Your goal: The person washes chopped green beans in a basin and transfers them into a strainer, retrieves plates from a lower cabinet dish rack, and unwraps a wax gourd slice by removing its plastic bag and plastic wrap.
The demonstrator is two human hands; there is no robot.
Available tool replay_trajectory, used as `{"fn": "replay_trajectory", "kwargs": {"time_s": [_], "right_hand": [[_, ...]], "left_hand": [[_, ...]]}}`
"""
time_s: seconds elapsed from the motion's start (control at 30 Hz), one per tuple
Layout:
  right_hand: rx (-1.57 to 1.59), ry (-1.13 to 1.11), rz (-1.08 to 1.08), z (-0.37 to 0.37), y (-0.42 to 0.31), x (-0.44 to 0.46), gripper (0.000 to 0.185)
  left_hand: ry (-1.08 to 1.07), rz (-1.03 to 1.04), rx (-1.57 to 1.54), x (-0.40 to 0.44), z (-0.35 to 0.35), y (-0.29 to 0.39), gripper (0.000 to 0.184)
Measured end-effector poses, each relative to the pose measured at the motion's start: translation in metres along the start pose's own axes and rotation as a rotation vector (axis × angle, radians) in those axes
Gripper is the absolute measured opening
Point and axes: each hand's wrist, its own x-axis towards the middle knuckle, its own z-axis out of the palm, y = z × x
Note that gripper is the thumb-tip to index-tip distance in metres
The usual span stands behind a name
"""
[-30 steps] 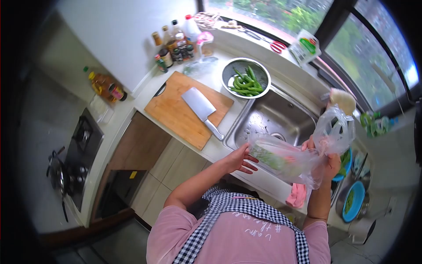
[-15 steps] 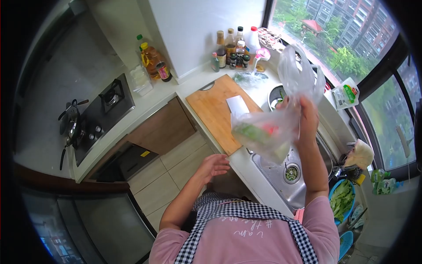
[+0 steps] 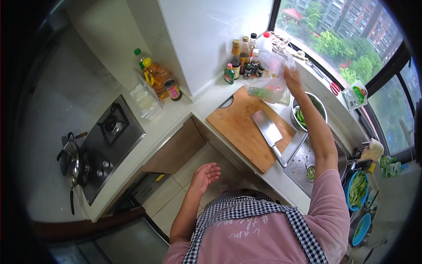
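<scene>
My right hand (image 3: 293, 80) is closed on a thin, clear plastic bag (image 3: 271, 91) with something green and pale inside. It holds the bag over the far edge of the wooden cutting board (image 3: 233, 125), in front of the seasoning bottles (image 3: 244, 55). A cleaver (image 3: 266, 128) lies flat on the board, its handle sticking out past the right edge. Beside the board stands a metal bowl (image 3: 325, 110) with green peppers (image 3: 300, 118) in it, partly hidden by my right forearm. Low in front of the counter, my left hand (image 3: 205, 177) is open and touches nothing.
Right of the board is a steel sink (image 3: 299, 165). Blue basins (image 3: 358, 189) of greens stand beyond it. Red-handled scissors (image 3: 335, 88) lie on the windowsill. At left are a gas stove (image 3: 112, 136), a pan (image 3: 72, 165) and oil bottles (image 3: 154, 75).
My right hand has carried the plastic bag away from above the sink toward the seasoning bottles, uncovering the cleaver. My left hand stays open and low. The camera view has shifted.
</scene>
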Motion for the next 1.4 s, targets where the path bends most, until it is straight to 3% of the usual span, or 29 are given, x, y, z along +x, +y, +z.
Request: {"fn": "replay_trajectory", "kwargs": {"time_s": [0.17, 0.27, 0.3, 0.33, 0.4, 0.5, 0.63, 0.7, 0.77, 0.83, 0.97, 1.0, 1.1, 1.13, 1.17, 1.2, 1.23, 1.4], "right_hand": [[-0.100, -0.058, 0.022, 0.016, 0.017, -0.037, 0.033], [-0.162, -0.140, 0.122, 0.031, 0.003, -0.075, 0.024], [-0.126, -0.167, 0.021, 0.038, 0.012, -0.086, 0.019], [-0.206, -0.222, 0.060, 0.045, 0.021, -0.098, 0.014], [-0.250, -0.218, -0.175, 0.060, 0.032, -0.120, 0.015], [-0.441, -0.312, -0.274, 0.064, 0.021, -0.147, 0.021], [-0.506, -0.331, -0.297, 0.048, -0.008, -0.184, 0.041], [-0.580, -0.289, -0.364, 0.035, -0.020, -0.200, 0.049], [-0.623, -0.256, -0.398, 0.012, -0.021, -0.214, 0.046], [-0.664, -0.162, -0.435, -0.017, -0.014, -0.230, 0.045], [-0.559, 0.186, 0.152, -0.060, 0.007, -0.275, 0.042], [-0.560, 0.245, 0.313, -0.064, 0.004, -0.283, 0.044], [-0.628, 0.081, 0.194, -0.071, 0.025, -0.334, 0.047], [-0.541, 0.001, 0.340, -0.068, 0.036, -0.356, 0.039], [-0.270, -0.133, 0.693, -0.063, 0.034, -0.370, 0.031], [-0.081, -0.138, 0.799, -0.047, 0.041, -0.391, 0.022], [-0.081, -0.376, 0.832, -0.041, 0.052, -0.405, 0.017], [-0.103, -0.951, 0.597, 0.047, 0.002, -0.368, 0.013]], "left_hand": [[0.020, -0.025, 0.003, 0.007, -0.007, 0.007, 0.029], [0.011, -0.041, 0.018, 0.012, -0.002, 0.003, 0.029], [0.005, -0.045, 0.028, 0.015, 0.002, 0.003, 0.029], [-0.012, -0.047, 0.042, 0.017, 0.008, 0.002, 0.029], [-0.042, -0.052, 0.077, 0.024, 0.021, 0.004, 0.030], [-0.072, 0.090, 0.199, 0.035, 0.060, 0.016, 0.032], [-0.068, 0.634, 0.340, 0.066, 0.133, 0.022, 0.035], [-0.138, 0.718, 0.399, 0.081, 0.144, 0.022, 0.034], [-0.245, 0.555, 0.438, 0.090, 0.145, 0.025, 0.031], [-0.082, 0.512, 0.260, 0.089, 0.149, 0.037, 0.027], [0.170, 0.440, -0.169, 0.103, 0.098, 0.055, 0.029], [0.160, 0.359, -0.150, 0.100, 0.089, 0.049, 0.030], [0.165, 0.195, -0.063, 0.072, 0.065, 0.027, 0.036], [0.208, 0.168, -0.001, 0.057, 0.059, 0.015, 0.037], [0.223, 0.116, 0.038, 0.045, 0.045, 0.005, 0.036], [0.244, 0.059, 0.065, 0.035, 0.031, -0.005, 0.035], [0.290, 0.056, 0.048, 0.024, 0.019, -0.014, 0.035], [0.433, 0.128, -0.092, -0.036, -0.045, -0.034, 0.030]]}}
